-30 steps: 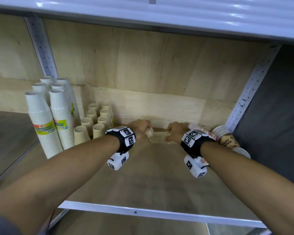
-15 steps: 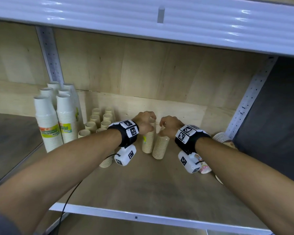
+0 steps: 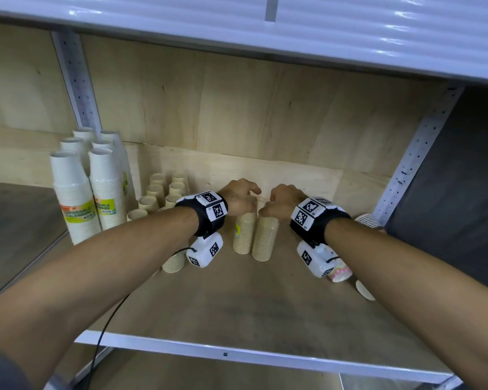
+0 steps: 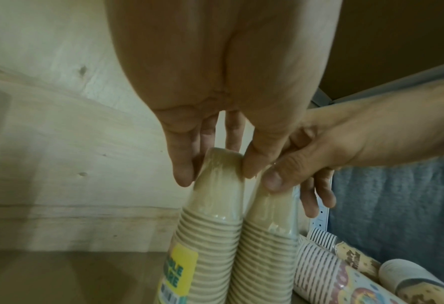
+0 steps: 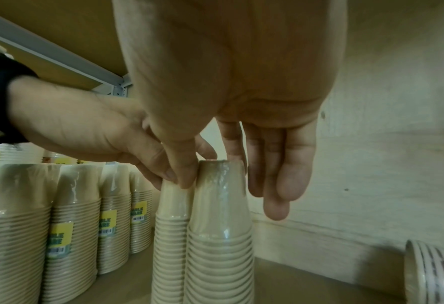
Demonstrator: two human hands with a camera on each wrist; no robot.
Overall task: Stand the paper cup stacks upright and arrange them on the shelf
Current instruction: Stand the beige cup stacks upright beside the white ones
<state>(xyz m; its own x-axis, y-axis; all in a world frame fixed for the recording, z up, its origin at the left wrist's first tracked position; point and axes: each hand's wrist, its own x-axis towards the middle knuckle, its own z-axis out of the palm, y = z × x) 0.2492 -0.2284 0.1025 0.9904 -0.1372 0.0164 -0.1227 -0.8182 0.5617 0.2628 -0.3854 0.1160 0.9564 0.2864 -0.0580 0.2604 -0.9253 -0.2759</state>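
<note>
Head view shows the two tan cup stacks (image 3: 255,235), lying flat a second ago, now upright and touching mid-shelf (image 3: 237,313), right of the standing tan rows (image 3: 164,192). Plastic-wrapped, mouths down. Left hand (image 3: 238,197) and right hand (image 3: 282,199) each pinch one top. Patterned stacks (image 3: 340,273) farther right lie unsorted.
</note>
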